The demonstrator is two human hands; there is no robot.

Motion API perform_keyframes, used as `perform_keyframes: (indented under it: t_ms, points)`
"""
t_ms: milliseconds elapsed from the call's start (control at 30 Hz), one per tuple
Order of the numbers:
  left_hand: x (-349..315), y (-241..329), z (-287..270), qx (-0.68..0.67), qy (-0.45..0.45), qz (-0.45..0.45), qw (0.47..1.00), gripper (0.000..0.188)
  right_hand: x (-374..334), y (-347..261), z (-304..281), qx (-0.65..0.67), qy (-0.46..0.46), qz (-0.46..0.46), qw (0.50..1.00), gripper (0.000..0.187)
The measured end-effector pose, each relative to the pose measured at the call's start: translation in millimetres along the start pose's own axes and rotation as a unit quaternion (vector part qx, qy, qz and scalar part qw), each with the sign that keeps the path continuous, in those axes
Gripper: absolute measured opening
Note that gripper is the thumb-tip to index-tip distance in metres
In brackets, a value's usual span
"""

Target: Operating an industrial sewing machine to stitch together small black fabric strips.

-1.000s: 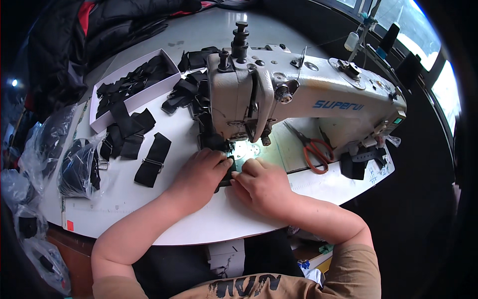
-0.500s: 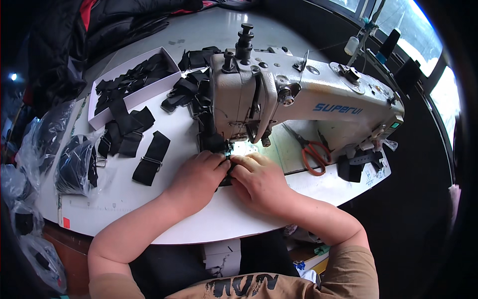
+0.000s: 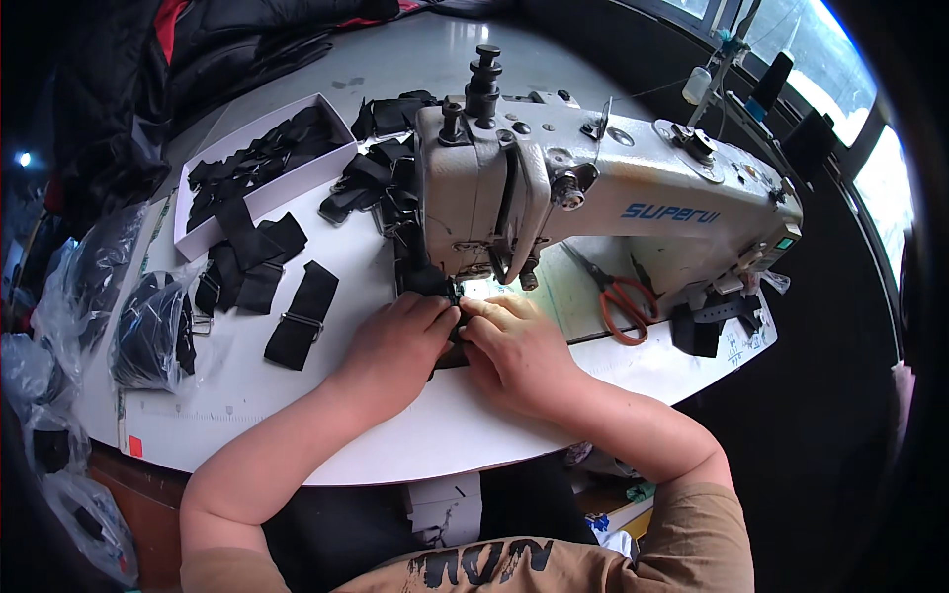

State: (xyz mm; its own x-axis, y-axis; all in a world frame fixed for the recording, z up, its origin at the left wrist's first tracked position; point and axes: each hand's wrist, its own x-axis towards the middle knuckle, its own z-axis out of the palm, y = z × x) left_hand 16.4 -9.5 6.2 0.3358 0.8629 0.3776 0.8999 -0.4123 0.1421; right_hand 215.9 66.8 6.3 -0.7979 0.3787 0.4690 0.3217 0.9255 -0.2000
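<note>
At the needle of the white sewing machine (image 3: 494, 198), both my hands are closed on a piece of black webbing strap (image 3: 425, 281). My left hand (image 3: 393, 346) pinches it from the left, thumb and fingertips just in front of the presser foot (image 3: 456, 290). My right hand (image 3: 516, 354) presses in from the right, its fingertips almost meeting the left ones. The machine's lamp lights the spot beside the right fingers. Most of the strap piece is hidden under my fingers and behind the machine head.
A white box (image 3: 267, 196) of black strap pieces stands at the left, with loose buckled straps (image 3: 301, 316) before it. Plastic bags (image 3: 153, 326) hang over the left edge. Orange-handled scissors (image 3: 628, 308) lie under the machine arm, near black scraps (image 3: 700, 331).
My hands have shifted very slightly at the needle, the right fingertips a little upward. Both keep their hold on the strap; the surroundings stay as they were.
</note>
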Motion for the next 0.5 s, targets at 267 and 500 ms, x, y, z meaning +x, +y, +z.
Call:
perform_keyframes:
  t_ms: [267,500]
  points:
    - [1.2,-2.9,0.7,-0.018,0.003,-0.01,1.0,0.037,1.9,-1.6,-0.1,0.008,0.001,0.01,1.0,0.025]
    - [2.7,-5.1,3.7,-0.021,0.007,-0.021,1.0,0.037,1.7,-2.3,-0.1,0.002,0.007,0.017,1.0,0.025]
